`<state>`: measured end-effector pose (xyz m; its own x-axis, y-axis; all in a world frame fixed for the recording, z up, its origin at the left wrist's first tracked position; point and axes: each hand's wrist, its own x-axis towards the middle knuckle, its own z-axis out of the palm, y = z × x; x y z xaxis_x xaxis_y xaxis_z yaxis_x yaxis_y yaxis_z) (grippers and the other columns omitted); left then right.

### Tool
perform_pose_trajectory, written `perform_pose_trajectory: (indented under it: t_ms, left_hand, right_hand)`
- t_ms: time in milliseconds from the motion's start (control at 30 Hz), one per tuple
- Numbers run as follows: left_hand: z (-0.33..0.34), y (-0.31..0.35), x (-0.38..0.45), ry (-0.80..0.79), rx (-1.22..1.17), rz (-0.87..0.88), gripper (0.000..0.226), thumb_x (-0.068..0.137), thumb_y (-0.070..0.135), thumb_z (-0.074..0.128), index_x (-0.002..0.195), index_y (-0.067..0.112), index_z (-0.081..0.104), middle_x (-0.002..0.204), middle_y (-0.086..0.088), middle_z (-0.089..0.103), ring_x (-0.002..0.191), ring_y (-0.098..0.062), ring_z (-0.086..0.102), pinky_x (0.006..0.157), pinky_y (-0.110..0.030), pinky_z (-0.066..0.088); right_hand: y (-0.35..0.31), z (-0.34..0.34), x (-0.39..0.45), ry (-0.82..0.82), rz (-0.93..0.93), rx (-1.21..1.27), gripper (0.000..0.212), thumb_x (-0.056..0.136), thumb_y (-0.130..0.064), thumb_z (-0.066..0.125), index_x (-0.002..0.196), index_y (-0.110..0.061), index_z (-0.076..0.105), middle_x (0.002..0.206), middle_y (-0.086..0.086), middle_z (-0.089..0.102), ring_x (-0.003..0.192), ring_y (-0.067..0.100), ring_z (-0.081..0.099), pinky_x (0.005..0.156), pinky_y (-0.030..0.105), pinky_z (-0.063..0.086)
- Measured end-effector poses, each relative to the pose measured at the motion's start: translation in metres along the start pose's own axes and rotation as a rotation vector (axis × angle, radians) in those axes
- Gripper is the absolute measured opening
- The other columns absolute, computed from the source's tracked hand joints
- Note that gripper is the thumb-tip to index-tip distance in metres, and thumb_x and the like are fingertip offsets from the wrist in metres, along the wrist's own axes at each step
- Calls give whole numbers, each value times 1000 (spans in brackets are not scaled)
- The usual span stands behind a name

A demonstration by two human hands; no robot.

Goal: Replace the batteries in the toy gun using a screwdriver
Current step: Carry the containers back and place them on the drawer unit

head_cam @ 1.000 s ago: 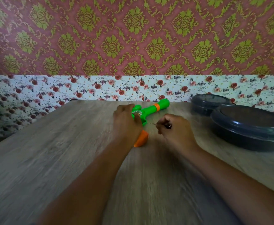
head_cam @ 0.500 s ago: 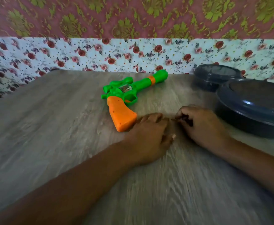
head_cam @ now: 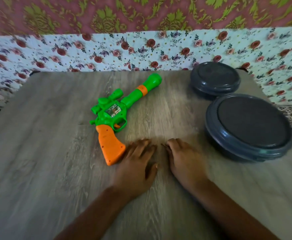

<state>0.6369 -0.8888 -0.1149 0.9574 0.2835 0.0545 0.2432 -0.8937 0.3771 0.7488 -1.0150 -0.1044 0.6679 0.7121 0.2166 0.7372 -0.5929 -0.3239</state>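
Both forearms reach in from the near edge of the grey wood-grain tabletop (head_cam: 37, 135) and the hands lie palm-down side by side. The left hand (head_cam: 136, 168) rests flat with its fingers (head_cam: 138, 146) straight and relaxed, holding nothing. The right hand (head_cam: 185, 159) has its fingers (head_cam: 173, 144) bent down at the tips; whether they still pinch the thin tool seen half a second ago I cannot tell. Since then both hands have slid nearer the body and the tool is no longer visible. The green plastic toy gun with an orange grip (head_cam: 117, 115) lies flat, its grip's butt just beside the left fingers, barrel angling away to the far right. Two round dark grey lidded containers (head_cam: 245, 129) sit right of the right fingers.
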Motion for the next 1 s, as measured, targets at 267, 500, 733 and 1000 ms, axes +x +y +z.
perform_pose_trajectory:
  t_ms: [267, 500, 733, 1000]
  left_hand:
    - [-6, 11, 4, -58, 145, -42, 56, 78, 37, 45, 126, 12, 57, 131, -14, 58, 122, -30, 49, 107, -37, 35]
    - [-17, 59, 55, -183, -97, -263, 72, 75, 39, 33, 132, 0, 50, 135, -25, 47, 124, -44, 45, 105, -47, 40]
    - [-37, 118, 192, -2, -594, -633, 48, 90, 24, 58, 131, 0, 50, 132, -22, 55, 121, -35, 52, 100, -35, 41]
    - [-28, 144, 289, -11, -1087, -977, 66, 89, 47, 57, 135, 3, 46, 140, -18, 48, 125, -33, 50, 102, -43, 45]
  right_hand:
    - [4, -60, 2, -128, 102, 106, 16, 90, -27, 47, 88, -18, 60, 82, 2, 64, 71, 22, 60, 60, 27, 31]
    - [60, -128, -4, 178, 459, 282, 7, 86, -10, 59, 86, -12, 66, 85, 8, 65, 79, 27, 58, 66, 28, 36]
    - [114, -143, -21, 392, 1110, 464, 55, 80, -28, 69, 125, -9, 44, 124, 15, 46, 108, 33, 53, 87, 41, 44]
    - [132, -128, -34, 280, 1195, 547, 62, 77, -38, 71, 125, -5, 51, 117, 13, 56, 103, 29, 56, 79, 30, 41]
